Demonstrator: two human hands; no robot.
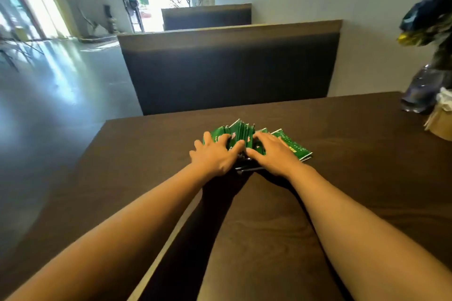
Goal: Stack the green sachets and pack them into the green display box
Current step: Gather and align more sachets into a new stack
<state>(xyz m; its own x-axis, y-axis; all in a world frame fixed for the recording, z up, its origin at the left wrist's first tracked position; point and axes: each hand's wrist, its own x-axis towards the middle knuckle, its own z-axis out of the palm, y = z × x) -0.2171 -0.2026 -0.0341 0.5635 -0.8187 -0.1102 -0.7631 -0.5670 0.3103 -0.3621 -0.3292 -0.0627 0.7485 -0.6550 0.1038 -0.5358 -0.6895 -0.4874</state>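
The head view looks down on a dark counter [342, 178] where both hands work a loose heap of green sachets [238, 133]. The left hand [215, 156] rests on the left side of the heap with fingers spread and only lightly bent, pressing rather than clasping; the right hand [271, 154] lies flat over the right side in the same way, so neither grip closes around anything. Most sachets stand on edge, fanned between the two hands, while one lies flat [293, 145] just beside the right hand. A green display box is not in view, and something dark under the wrists is too hidden to name. The step in hand appears to be gathering the heap into a stack. To do it well, the palms should likely draw inward together, squaring the edges against the counter, and sweep in the stray flat one before lifting, since a fanned bundle could slip apart.
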